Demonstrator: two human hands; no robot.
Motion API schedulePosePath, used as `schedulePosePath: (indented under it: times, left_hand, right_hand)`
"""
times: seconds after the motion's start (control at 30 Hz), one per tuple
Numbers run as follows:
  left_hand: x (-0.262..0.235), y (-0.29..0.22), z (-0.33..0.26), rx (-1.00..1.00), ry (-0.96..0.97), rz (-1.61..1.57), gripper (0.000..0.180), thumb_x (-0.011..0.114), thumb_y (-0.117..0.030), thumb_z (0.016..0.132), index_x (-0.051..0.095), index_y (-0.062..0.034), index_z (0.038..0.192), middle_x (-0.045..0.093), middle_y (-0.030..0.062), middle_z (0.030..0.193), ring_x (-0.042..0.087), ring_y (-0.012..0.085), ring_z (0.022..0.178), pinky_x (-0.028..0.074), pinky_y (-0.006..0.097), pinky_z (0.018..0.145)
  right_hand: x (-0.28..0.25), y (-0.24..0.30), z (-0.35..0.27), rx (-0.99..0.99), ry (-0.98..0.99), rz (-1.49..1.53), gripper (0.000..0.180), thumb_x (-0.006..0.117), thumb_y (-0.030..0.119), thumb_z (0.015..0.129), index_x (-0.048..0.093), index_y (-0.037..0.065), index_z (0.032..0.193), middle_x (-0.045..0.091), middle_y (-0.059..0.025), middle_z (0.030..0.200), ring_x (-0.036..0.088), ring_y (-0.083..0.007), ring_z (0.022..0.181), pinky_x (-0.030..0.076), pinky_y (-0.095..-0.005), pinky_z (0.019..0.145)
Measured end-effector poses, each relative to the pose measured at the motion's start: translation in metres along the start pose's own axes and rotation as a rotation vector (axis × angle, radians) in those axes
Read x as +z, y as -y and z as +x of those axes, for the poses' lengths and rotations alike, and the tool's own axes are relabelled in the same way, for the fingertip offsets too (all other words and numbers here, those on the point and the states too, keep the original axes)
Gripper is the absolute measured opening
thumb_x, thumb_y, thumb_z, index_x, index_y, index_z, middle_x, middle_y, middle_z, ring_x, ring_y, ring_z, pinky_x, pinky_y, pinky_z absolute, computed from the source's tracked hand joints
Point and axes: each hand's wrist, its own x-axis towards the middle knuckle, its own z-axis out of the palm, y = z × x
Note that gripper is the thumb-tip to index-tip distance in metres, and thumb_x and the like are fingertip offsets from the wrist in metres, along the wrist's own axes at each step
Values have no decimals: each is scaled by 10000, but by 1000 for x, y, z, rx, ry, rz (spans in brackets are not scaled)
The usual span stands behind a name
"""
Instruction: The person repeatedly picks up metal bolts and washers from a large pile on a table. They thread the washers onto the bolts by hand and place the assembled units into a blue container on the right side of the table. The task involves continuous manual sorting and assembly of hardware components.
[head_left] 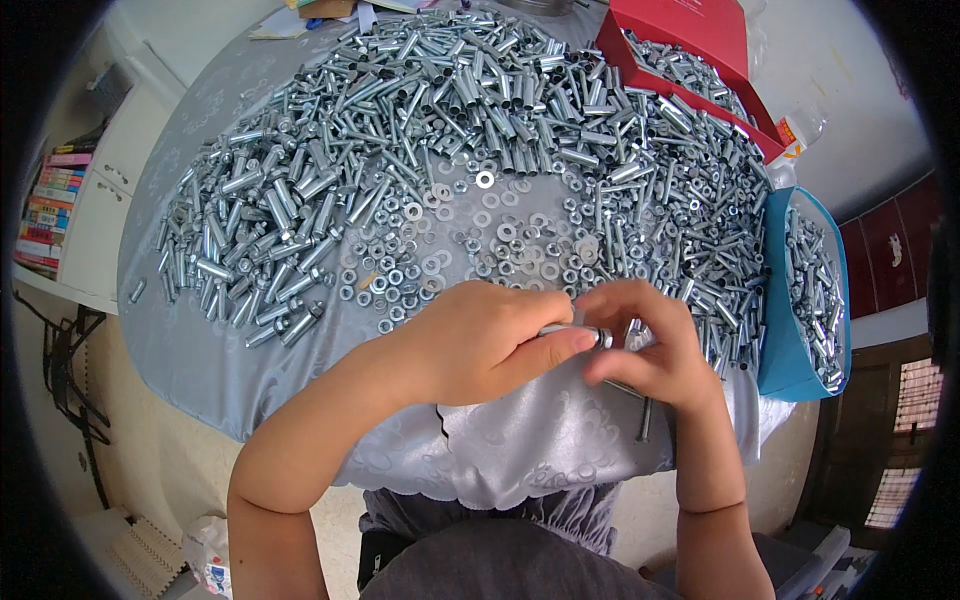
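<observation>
Left hand (480,340) and right hand (650,345) meeting just below picture centre, over the near edge of the worktop (200,340), both pinched narrow around one small bolt assembly (585,333). Silvery, zinc-bright, short and cylindrical, lying roughly level between thumbs and fingertips; only a little of it visible between the fingers, thread detail too small to tell. A second long bolt (645,420) at 5 o'clock of the hands, lying on the grey cloth. Loose washers and nuts (480,240) spread at 12 o'clock, close above the hands. Great arc of bolts and sleeves (450,90) heaped beyond, from 9 round to 2 o'clock. Red box (700,40) at 1 o'clock, blue bin (790,310) at 3 o'clock, both holding more silvery parts.
</observation>
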Motion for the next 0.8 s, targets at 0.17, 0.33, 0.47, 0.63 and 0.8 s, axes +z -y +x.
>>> schedulePosePath:
  times: [0.17,0.33,0.47,0.63,0.8]
  left_hand:
    - [-1,-2,3,-3,53,21,244,531,-271,868,524,-48,768,501,130,569,519,299,510,371,362,461]
    - [0,0,0,3,-9,-9,241,528,-259,869,522,-44,760,494,132,564,517,298,509,371,362,460]
    - [-2,-1,1,-4,54,0,246,517,-259,875,517,-44,755,490,127,559,509,295,503,373,360,462]
    - [-1,-2,1,9,16,-23,262,505,-270,882,503,-46,746,487,123,561,505,294,503,371,358,464]
    - [-3,-4,0,-29,46,-23,259,501,-271,884,498,-48,752,488,126,565,510,298,508,370,364,465]
  right_hand:
    - [-10,-10,-6,24,141,-33,288,741,173,697,603,14,893,600,-76,763,562,-133,597,431,-245,514]
    - [-1,5,2,26,44,-19,187,663,183,785,600,9,814,570,-63,659,543,-150,544,424,-263,500]
    - [-7,5,-2,153,104,35,190,634,183,806,605,-2,780,577,-88,666,558,-181,578,427,-273,514]
    - [-6,1,-1,-2,74,-28,230,641,216,800,600,-10,812,579,-85,674,556,-170,581,433,-270,535]
    - [0,4,1,48,37,36,243,618,231,817,591,-9,791,552,-71,641,544,-167,576,430,-277,537]
